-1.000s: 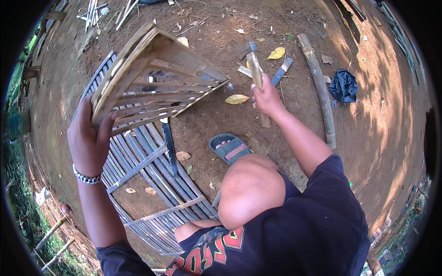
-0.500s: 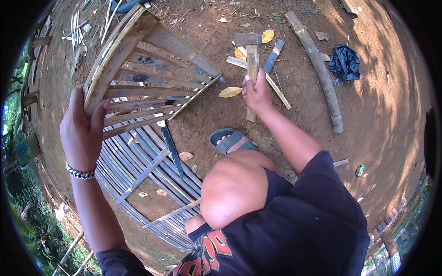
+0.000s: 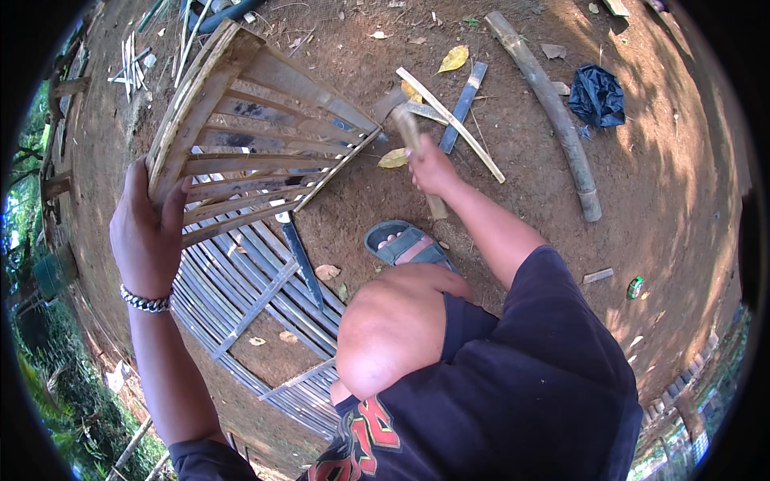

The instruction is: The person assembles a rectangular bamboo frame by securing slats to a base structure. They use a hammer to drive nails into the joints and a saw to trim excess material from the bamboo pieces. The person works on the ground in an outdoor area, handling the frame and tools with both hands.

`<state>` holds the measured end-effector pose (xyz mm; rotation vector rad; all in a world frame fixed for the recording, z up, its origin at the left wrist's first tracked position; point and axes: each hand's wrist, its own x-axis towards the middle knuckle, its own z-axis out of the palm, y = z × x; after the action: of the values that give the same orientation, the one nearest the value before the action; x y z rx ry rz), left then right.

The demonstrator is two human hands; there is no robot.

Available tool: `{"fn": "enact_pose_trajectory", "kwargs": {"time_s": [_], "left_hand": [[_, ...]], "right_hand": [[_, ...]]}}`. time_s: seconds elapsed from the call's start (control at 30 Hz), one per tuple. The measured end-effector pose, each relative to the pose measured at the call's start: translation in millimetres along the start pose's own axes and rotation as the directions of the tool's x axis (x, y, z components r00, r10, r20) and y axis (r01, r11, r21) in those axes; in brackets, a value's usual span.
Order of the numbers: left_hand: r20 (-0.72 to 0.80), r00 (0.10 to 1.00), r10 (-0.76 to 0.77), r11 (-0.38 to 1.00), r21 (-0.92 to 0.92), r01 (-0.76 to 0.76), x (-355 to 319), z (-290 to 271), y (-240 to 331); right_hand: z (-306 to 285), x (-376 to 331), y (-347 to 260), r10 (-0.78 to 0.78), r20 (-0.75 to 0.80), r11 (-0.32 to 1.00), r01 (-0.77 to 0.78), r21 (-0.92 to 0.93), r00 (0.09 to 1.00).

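Note:
A fan-shaped bamboo slat frame (image 3: 261, 164) stands tilted in front of me. My left hand (image 3: 148, 232) is closed round its near left edge, thumb on the inner side. In my right hand (image 3: 434, 168) is a wooden-handled hammer (image 3: 413, 132), gripped around the middle of the handle. Its metal head, smeared by motion, is close to the frame's far right corner; I cannot tell whether they touch. Below the frame lies a slatted bamboo panel (image 3: 249, 297), and on it rests a long knife (image 3: 301, 260) with a pale handle, partly hidden by the frame.
Right of the hammer lie a thin bamboo strip (image 3: 465, 136) and a dark flat slat (image 3: 464, 108) on the dirt. Farther right are a thick bamboo pole (image 3: 549, 116), a black plastic bag (image 3: 597, 96) and a green can (image 3: 635, 287). My sandalled foot (image 3: 409, 243) is near the panel.
The hammer has tipped leftward, its head now near the frame's far right corner. My right hand has moved slightly left; the left hand keeps its hold on the frame.

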<state>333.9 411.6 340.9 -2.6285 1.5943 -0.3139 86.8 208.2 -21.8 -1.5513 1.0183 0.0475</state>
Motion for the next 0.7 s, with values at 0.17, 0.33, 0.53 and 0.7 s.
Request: {"fn": "enact_pose_trajectory", "kwargs": {"time_s": [0.17,0.33,0.53,0.7], "left_hand": [[0.042,0.998,-0.044,0.999,0.014,0.043,-7,-1,-1],[-0.028,1.0,0.013,1.0,0.029,-0.013,-4,0,4],[-0.013,0.999,-0.044,0.998,0.051,0.044,-9,0,4],[0.009,0.999,-0.046,0.998,0.047,0.045,-9,-3,8]], "right_hand": [[-18,-2,-16,-0.085,-0.051,0.995,0.082,-0.05,0.995],[12,2,6,-0.114,-0.131,0.994,0.113,-0.015,0.985],[-26,5,-28,-0.186,-0.031,0.949,0.172,-0.265,0.982],[-3,-5,-20,-0.167,-0.312,0.986,0.157,-0.057,0.935]]}}
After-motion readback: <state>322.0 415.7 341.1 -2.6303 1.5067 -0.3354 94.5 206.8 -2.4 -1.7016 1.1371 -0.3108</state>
